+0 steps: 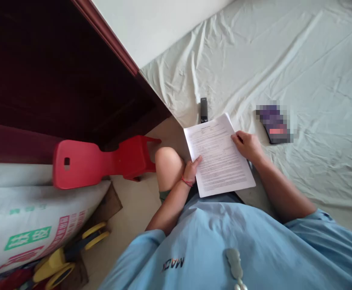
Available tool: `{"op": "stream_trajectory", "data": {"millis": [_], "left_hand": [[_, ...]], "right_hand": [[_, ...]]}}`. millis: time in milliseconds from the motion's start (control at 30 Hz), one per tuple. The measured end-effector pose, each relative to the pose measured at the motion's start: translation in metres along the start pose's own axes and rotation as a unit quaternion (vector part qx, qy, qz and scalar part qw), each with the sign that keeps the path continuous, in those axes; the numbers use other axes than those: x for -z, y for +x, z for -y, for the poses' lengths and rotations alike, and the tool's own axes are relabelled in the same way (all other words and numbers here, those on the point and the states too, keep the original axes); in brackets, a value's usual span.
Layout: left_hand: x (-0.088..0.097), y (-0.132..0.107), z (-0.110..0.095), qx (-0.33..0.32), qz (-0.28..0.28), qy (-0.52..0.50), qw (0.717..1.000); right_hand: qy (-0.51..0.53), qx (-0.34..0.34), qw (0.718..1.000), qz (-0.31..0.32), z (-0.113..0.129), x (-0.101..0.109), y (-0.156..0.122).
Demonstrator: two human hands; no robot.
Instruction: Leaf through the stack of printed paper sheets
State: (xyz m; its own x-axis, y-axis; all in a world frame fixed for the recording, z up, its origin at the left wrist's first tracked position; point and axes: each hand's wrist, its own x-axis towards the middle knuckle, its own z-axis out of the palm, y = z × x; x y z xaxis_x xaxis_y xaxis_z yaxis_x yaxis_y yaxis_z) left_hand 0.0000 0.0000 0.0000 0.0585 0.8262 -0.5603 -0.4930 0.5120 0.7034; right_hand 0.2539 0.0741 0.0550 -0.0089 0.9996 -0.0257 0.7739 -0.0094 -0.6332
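Note:
A stack of printed paper (221, 161) is held at a slant above my lap, its text side facing up. My left hand (191, 169) grips its left edge, thumb on top and the other fingers hidden beneath. At the upper right edge, my right hand (247, 145) pinches the sheets between thumb and curled fingers. Just beyond the top edge of the paper, a black stapler (204, 109) lies on the pale sheet. To the right of my right hand lies a dark flat object (273, 125), blurred out by pixels.
A wrinkled pale sheet (321, 80) covers the bed-like surface ahead and right. On the floor at left stands a red plastic chair (79, 164). Behind it are a large printed white sack (37, 217) and a yellow-wheeled toy (52, 266). Dark red furniture (43, 72) rises at upper left.

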Motion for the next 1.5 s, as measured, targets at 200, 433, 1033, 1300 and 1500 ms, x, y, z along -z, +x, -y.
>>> {"op": "stream_trajectory", "data": {"millis": [200,433,1033,1300,1500], "left_hand": [[0.000,-0.004,-0.002,-0.007,0.010,-0.001,1.000],[0.000,-0.007,-0.004,-0.013,0.003,-0.009,1.000],[0.012,0.003,0.007,-0.153,-0.034,0.162,0.974],[0.006,0.006,0.012,-0.192,-0.039,0.231,0.953],[0.012,0.000,0.012,-0.211,-0.022,0.252,0.944]], "right_hand": [[0.128,-0.015,0.990,-0.050,-0.001,0.000,-0.002],[0.145,-0.010,0.988,-0.055,-0.003,-0.002,-0.001],[0.122,-0.030,0.985,-0.117,-0.010,-0.001,-0.003],[0.113,-0.048,0.983,-0.137,-0.008,0.000,-0.002],[0.086,-0.049,0.986,-0.136,-0.011,0.003,-0.003]]}}
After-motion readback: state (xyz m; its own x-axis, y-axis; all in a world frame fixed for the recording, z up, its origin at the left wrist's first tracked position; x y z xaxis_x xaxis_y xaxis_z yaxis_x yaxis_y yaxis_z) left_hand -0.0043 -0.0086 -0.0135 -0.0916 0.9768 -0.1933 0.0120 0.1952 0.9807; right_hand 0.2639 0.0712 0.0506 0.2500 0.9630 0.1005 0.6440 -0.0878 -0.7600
